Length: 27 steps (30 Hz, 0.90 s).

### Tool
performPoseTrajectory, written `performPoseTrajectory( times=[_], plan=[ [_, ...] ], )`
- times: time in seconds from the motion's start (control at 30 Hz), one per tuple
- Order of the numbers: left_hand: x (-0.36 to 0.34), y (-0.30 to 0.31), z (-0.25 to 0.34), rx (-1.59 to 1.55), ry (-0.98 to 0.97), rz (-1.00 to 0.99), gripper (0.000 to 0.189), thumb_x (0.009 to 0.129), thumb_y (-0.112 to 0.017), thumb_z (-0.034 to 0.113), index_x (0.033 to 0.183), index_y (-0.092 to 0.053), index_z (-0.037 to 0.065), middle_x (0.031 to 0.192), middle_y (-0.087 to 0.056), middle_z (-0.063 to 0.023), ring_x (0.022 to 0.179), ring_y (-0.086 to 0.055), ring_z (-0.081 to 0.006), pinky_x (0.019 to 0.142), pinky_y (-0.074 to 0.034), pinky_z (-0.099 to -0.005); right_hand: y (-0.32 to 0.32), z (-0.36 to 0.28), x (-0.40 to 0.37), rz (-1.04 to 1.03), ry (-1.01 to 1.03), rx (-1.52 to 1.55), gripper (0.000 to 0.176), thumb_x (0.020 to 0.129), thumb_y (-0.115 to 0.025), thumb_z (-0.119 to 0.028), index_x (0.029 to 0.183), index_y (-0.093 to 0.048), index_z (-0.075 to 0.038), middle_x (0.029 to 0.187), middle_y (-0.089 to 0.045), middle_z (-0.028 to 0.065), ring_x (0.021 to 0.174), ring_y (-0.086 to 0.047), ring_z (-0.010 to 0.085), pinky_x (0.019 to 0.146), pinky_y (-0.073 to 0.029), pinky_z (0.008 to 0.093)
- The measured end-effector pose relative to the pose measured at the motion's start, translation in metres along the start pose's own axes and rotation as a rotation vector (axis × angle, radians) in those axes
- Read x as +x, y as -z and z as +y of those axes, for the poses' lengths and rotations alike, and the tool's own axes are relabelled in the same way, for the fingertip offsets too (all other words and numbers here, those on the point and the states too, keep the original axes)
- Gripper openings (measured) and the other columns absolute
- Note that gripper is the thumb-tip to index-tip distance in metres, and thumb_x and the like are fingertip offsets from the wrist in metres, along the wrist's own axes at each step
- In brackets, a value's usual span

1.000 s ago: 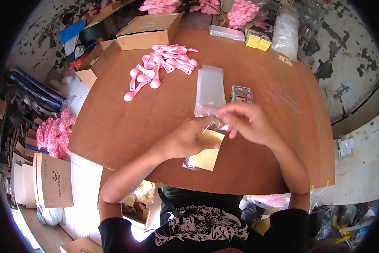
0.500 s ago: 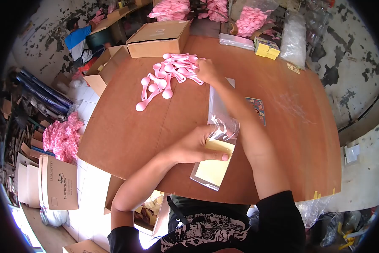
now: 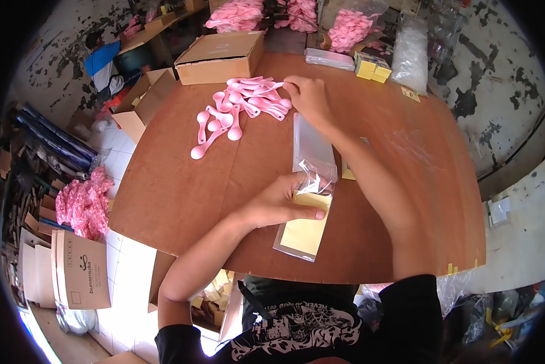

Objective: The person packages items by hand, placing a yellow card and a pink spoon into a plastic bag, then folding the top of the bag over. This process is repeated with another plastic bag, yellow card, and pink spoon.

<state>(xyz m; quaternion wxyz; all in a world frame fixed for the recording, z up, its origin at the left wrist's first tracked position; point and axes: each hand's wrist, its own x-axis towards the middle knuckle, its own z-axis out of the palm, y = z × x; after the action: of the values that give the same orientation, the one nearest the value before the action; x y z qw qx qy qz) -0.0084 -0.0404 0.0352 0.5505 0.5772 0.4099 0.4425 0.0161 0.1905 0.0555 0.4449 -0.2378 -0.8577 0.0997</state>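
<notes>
My left hand (image 3: 277, 201) is closed on a clear plastic bag (image 3: 276, 246) with a pale yellow card (image 3: 302, 235) inside, the thumb lying across its front. The bag's upper end is crinkled beside my fingers. At the right edge of a heap of pink plastic spoons (image 3: 235, 132), my right hand (image 3: 309, 100) pinches the handle end of one pink spoon (image 3: 275, 86). That spoon's bowl still lies among the others. Between my hands a stack of clear plastic bags (image 3: 312, 142) lies flat on the table. A printed card (image 3: 348, 171) is partly hidden under my right forearm.
The brown table (image 3: 181, 194) carries a cardboard box (image 3: 219, 59), a pack of clear bags (image 3: 329, 59), yellow card stacks (image 3: 372, 67) and a plastic roll (image 3: 410, 51) along its far side. Bagged pink spoons (image 3: 352, 29) stand beyond. A person (image 3: 102, 64) sits at far left.
My right hand has opened its grasp into a fingertip pinch on a spoon handle at the heap's edge. My left hand keeps the bag. The whole view has shifted slightly.
</notes>
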Motion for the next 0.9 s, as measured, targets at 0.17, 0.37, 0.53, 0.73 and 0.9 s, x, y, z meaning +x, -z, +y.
performPoseTrajectory(
  times=[0.17, 0.37, 0.53, 0.73, 0.9],
  plan=[
    [0.001, 0.001, -0.006, 0.089, 0.015, 0.067, 0.051, 0.079, -0.079, 0.016, 0.123, -0.057, 0.003, 0.112, -0.064, -0.0057, 0.104, -0.059, -0.0133, 0.091, -0.048, -0.0302, 0.092, -0.016, -0.054, 0.025, -0.172, 0.492, 0.019, 0.091, -0.067, -0.014, 0.101, -0.067, 0.002, 0.091, -0.071, 0.0062, 0.080, -0.066, 0.0110, 0.069, -0.055, 0.0261],
    [0.001, -0.002, -0.005, 0.166, -0.025, 0.088, 0.048, 0.078, -0.081, 0.012, 0.119, -0.058, 0.004, 0.108, -0.065, -0.0035, 0.099, -0.059, -0.0102, 0.087, -0.049, -0.0289, 0.186, -0.040, -0.151, 0.186, -0.492, 0.875, 0.016, 0.093, -0.063, -0.009, 0.104, -0.060, 0.001, 0.092, -0.067, 0.0089, 0.079, -0.066, 0.0140, 0.070, -0.058, 0.0281],
    [-0.003, -0.013, -0.012, 0.488, -0.115, 0.050, 0.056, 0.076, -0.081, 0.018, 0.124, -0.056, 0.002, 0.119, -0.064, -0.0128, 0.107, -0.061, -0.0203, 0.093, -0.047, -0.0342, 0.188, -0.026, -0.184, 0.239, -0.601, 1.085, 0.014, 0.094, -0.059, -0.005, 0.106, -0.058, 0.000, 0.092, -0.065, 0.0074, 0.079, -0.066, 0.0152, 0.069, -0.059, 0.0311],
    [-0.003, -0.019, -0.008, 0.518, 0.000, -0.017, 0.065, 0.074, -0.082, 0.021, 0.129, -0.053, 0.001, 0.118, -0.064, -0.0173, 0.110, -0.061, -0.0264, 0.096, -0.046, -0.0373, 0.186, -0.033, -0.182, -0.015, -0.603, 1.179, 0.017, 0.095, -0.056, -0.004, 0.111, -0.060, 0.001, 0.091, -0.061, 0.0065, 0.077, -0.066, 0.0154, 0.067, -0.059, 0.0314],
    [-0.005, -0.026, -0.001, 0.535, 0.003, -0.050, 0.063, 0.074, -0.080, 0.018, 0.127, -0.052, -0.001, 0.112, -0.066, -0.0198, 0.104, -0.064, -0.0291, 0.089, -0.049, -0.0396, 0.180, -0.055, -0.188, -0.427, -0.263, 0.723, 0.028, 0.091, -0.053, 0.005, 0.115, -0.066, -0.002, 0.121, -0.056, 0.0136, 0.076, -0.068, 0.0181, 0.066, -0.056, 0.0294]
  ],
)
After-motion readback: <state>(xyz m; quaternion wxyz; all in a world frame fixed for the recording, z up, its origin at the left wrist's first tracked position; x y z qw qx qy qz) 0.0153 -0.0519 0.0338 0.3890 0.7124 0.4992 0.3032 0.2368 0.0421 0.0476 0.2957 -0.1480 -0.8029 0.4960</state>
